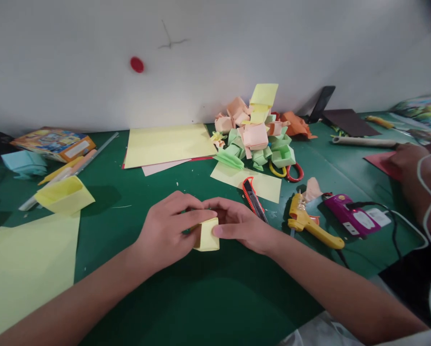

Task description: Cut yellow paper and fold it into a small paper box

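Note:
Between my hands, low over the green table, is a small folded yellow paper box (pixel 209 239). My left hand (pixel 168 230) grips its left side, fingers bent over the top edge. From the right, my right hand (pixel 239 226) pinches the box, the thumb pressed on its near face. My fingers hide the far side of the box. Just beyond my right hand lies an orange-and-black box cutter (pixel 253 199). A strip of yellow paper (pixel 266 185) lies partly under the cutter.
Folded paper boxes (pixel 255 137) are heaped by the wall, with scissors (pixel 295 172) beside them. A yellow glue gun (pixel 309 223) and purple power strip (pixel 350 215) lie right. Left are an open yellow paper box (pixel 66 194) and a yellow sheet (pixel 31 269). Another person's hand (pixel 413 168) is far right.

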Motion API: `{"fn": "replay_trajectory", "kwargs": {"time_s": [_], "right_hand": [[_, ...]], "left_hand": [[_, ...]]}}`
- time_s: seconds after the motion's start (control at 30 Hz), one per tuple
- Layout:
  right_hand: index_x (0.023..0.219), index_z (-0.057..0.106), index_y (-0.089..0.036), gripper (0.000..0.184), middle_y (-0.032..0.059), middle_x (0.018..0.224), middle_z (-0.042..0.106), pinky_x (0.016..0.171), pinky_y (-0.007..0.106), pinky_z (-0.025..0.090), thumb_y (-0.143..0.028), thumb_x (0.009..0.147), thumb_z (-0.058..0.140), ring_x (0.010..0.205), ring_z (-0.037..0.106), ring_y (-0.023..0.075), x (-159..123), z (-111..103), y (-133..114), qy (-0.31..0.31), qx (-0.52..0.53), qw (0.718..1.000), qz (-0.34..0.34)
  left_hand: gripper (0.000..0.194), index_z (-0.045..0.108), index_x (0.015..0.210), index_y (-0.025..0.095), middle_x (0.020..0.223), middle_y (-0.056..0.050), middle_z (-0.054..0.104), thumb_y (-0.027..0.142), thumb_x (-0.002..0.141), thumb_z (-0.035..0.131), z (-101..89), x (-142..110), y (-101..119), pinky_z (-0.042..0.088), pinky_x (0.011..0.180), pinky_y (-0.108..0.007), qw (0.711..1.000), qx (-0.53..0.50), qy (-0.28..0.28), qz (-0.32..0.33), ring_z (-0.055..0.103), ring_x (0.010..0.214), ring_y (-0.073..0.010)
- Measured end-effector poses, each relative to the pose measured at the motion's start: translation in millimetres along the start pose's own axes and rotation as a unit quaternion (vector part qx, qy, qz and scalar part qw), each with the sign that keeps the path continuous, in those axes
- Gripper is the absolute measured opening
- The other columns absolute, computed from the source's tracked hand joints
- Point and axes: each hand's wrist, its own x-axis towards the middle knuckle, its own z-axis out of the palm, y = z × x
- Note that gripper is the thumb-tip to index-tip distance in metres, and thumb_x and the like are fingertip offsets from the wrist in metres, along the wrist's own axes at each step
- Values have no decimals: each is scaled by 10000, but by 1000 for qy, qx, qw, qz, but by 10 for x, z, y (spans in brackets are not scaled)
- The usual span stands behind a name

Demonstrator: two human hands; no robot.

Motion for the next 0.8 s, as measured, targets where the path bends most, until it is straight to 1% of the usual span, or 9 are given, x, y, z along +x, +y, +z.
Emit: {"fn": "replay_trajectory", "kwargs": {"time_s": [0.07,0.17,0.3,0.43,0.53,0.67,0.8], "right_hand": [[1185,658,-218,482,26,1066,686,869,301,502,-322,761,863,953,652,159,-2,10,-9,-5,11,1000,10],[1162,667,-220,431,17,1036,692,875,296,490,-386,801,835,925,651,146,-5,30,-4,16,19,1000,19],[1127,683,-226,409,-1,1000,684,881,286,485,-349,779,859,920,641,135,1,33,24,33,10,999,7],[1137,687,-227,398,1,995,691,872,284,499,-322,788,853,921,650,136,10,21,33,24,9,1000,13],[1148,682,-227,422,-1,988,704,867,289,508,-299,773,862,906,662,137,18,18,28,25,14,999,15],[1164,670,-228,474,9,1010,724,884,308,512,-276,741,877,927,675,150,23,14,21,47,28,998,13],[1206,658,-229,504,26,1046,732,878,309,517,-280,751,869,922,683,151,13,9,16,44,20,998,26]], "left_hand": [[218,757,909,269,828,-4,738,115,912,601,-2,-4,8,538,684,-270,1000,-4,6,17,641,725,-132],[225,750,907,268,830,1,739,106,912,593,2,-18,-1,539,712,-290,1000,11,0,18,645,749,-140],[199,741,920,240,875,-18,751,86,879,621,24,-31,-17,528,710,-312,999,23,2,28,639,756,-156],[188,730,886,246,817,7,751,90,890,624,32,-31,-6,501,693,-313,999,37,-7,39,644,741,-157],[205,745,901,258,826,11,756,116,922,598,27,-28,-3,497,691,-302,999,46,-13,24,651,750,-150],[205,757,982,253,941,-18,769,153,909,593,24,-31,-38,522,730,-310,998,53,-30,-16,654,790,-165],[251,748,903,228,871,-16,757,100,887,533,24,-48,-60,509,695,-309,997,42,-61,-21,626,751,-165]]}}
